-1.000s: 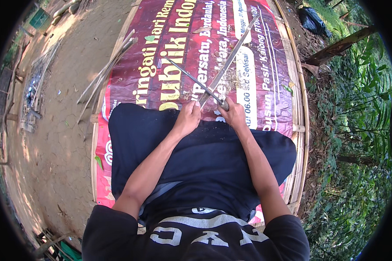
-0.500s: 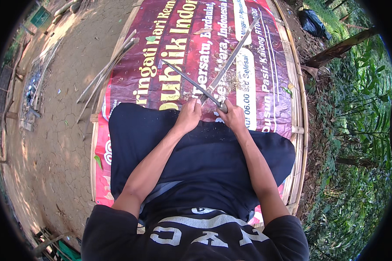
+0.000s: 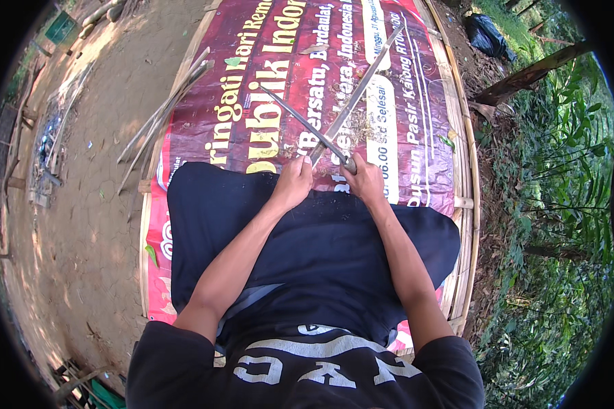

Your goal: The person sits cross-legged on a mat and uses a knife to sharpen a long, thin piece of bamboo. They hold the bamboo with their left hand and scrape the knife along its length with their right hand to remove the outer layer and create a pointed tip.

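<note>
My left hand [image 3: 295,183] is closed around the near end of a long, thin split bamboo strip [image 3: 365,85], which slants away to the upper right. In my right hand [image 3: 366,180] is the grip of a knife; its long dark narrow blade [image 3: 293,114] points to the far left. The blade crosses the strip just ahead of both hands, forming an X. Pale shavings [image 3: 361,131] lie scattered around the strip on a red printed banner [image 3: 416,102]. Dark cloth [image 3: 320,238] covers my lap beneath both forearms.
The banner is spread over a bamboo platform with a pole edge [image 3: 476,150] on the right. Several thin sticks [image 3: 160,112] stick out over its left edge. Cracked bare earth [image 3: 102,225] lies left; green plants [image 3: 559,184], a log [image 3: 532,71] and a black plastic bag [image 3: 489,37] are at right.
The knife's tip has swung slightly up and to the right, while the blade still crosses the strip. Both hands keep their hold, nearly in place. The whole view has shifted slightly.
</note>
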Motion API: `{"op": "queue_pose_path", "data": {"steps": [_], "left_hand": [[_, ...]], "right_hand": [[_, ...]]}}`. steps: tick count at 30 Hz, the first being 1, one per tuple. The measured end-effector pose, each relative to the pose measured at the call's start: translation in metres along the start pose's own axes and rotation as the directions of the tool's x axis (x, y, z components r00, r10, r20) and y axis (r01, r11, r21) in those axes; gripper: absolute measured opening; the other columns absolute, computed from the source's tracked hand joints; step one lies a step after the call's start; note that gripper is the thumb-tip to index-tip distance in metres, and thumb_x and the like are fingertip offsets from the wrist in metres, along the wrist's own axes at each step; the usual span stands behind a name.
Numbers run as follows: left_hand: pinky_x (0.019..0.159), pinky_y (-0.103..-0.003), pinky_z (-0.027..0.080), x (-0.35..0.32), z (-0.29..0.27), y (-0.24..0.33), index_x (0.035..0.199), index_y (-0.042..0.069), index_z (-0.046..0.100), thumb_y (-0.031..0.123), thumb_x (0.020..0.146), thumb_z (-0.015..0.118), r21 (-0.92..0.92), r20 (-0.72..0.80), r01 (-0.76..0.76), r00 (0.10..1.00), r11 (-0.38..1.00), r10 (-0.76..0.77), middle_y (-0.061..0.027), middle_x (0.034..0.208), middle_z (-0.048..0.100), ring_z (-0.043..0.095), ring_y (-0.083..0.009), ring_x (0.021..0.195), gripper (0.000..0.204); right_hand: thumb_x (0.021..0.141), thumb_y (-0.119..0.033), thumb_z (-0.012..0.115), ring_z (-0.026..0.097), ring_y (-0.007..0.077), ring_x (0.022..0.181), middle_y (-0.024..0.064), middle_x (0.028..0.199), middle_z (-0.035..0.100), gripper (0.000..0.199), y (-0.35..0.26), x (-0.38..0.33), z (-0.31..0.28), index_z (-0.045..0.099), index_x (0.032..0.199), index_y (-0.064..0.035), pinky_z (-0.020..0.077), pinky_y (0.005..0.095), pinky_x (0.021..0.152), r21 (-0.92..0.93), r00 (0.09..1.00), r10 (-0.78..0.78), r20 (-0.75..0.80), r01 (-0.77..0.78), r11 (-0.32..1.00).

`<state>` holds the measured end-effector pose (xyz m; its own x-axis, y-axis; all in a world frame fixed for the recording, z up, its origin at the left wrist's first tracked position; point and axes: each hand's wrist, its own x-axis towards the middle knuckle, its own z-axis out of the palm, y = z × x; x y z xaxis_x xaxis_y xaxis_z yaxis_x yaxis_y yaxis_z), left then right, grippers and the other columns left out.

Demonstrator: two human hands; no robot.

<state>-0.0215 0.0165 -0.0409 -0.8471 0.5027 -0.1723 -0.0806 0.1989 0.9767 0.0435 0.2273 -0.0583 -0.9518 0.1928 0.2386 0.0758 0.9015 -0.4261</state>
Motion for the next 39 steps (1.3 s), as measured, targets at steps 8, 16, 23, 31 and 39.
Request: {"op": "queue_pose_path", "data": {"steps": [8, 16, 23, 31, 39], "left_hand": [[0.042, -0.023, 0.030, -0.007, 0.001, -0.005, 0.088, 0.007, 0.045, 0.028, 0.109, 0.039, -0.212, 0.115, 0.093, 0.991, 0.973, -0.070, 0.0050, 0.063, 0.037, 0.034, -0.0041, 0.048, 0.030], [0.043, -0.022, 0.028, -0.009, 0.004, 0.013, 0.090, 0.007, 0.045, 0.030, 0.109, 0.040, -0.364, 0.168, 0.247, 0.966, 0.898, -0.198, 0.0059, 0.062, 0.034, 0.031, -0.0032, 0.047, 0.031], [0.043, -0.023, 0.029, -0.014, -0.003, 0.004, 0.090, 0.008, 0.042, 0.030, 0.109, 0.040, -0.214, 0.118, 0.105, 0.990, 0.971, -0.081, 0.0047, 0.064, 0.036, 0.034, -0.0039, 0.049, 0.030], [0.046, -0.022, 0.032, -0.012, -0.003, 0.021, 0.095, 0.008, 0.042, 0.030, 0.110, 0.036, -0.417, 0.292, 0.241, 0.949, 0.876, -0.122, 0.0033, 0.072, 0.038, 0.035, -0.0041, 0.056, 0.028], [0.049, -0.025, 0.038, -0.008, -0.012, 0.012, 0.101, 0.003, 0.047, 0.033, 0.111, 0.034, -0.162, 0.238, 0.072, 0.971, 0.984, -0.032, 0.0021, 0.069, 0.044, 0.041, -0.0067, 0.057, 0.034]], "right_hand": [[0.086, -0.034, 0.072, 0.067, 0.0397, 0.064, 0.0202, 0.065, 0.065, 0.034, -0.004, -0.007, 0.000, 0.055, 0.092, -0.0055, 0.0515, 0.0489, 0.056, -0.020, 0.999, -0.022, 0.042, 0.023, 1.000], [0.086, -0.035, 0.073, 0.066, 0.0389, 0.058, 0.0176, 0.061, 0.064, 0.034, -0.009, -0.013, -0.004, 0.057, 0.095, -0.0067, 0.0512, 0.0490, 0.054, -0.008, 0.997, -0.075, 0.007, 0.075, 0.997], [0.089, -0.036, 0.068, 0.066, 0.0435, 0.068, 0.0222, 0.068, 0.066, 0.035, 0.009, 0.011, 0.000, 0.058, 0.097, -0.0043, 0.0510, 0.0516, 0.061, -0.037, 0.970, 0.241, -0.008, -0.241, 0.970], [0.087, -0.034, 0.071, 0.065, 0.0450, 0.064, 0.0237, 0.062, 0.062, 0.033, 0.000, -0.002, -0.006, 0.061, 0.089, -0.0023, 0.0500, 0.0518, 0.057, 0.142, 0.975, 0.213, -0.060, -0.203, 0.969], [0.083, -0.026, 0.074, 0.066, 0.0398, 0.060, 0.0184, 0.065, 0.065, 0.027, -0.037, -0.015, -0.010, 0.059, 0.086, -0.0034, 0.0514, 0.0457, 0.055, 0.153, 0.996, -0.084, 0.003, 0.083, 0.985]]}}
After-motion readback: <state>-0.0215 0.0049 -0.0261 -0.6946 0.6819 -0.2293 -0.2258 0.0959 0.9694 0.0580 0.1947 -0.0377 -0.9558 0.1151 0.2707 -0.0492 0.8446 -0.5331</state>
